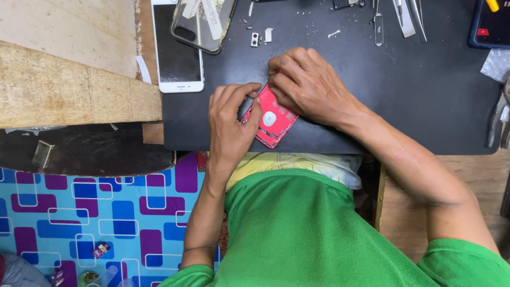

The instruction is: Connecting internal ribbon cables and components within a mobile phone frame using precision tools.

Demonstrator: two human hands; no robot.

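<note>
Black mat (425,95) | one red phone housing (273,125) | two hands: left (231,125), right (308,85)

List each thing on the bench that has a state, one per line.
red phone housing: open, inside facing up, flat on the black mat
left hand: fingertips pressing the housing's left edge
right hand: fingers on the housing's top end
white phone: face up, screen dark
clear case: empty, lying partly over the white phone

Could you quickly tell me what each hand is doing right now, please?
Left hand: fingers curled, gripping the left edge of the red phone housing.
Right hand: fingers bent, pressing on the housing's upper end.
</note>
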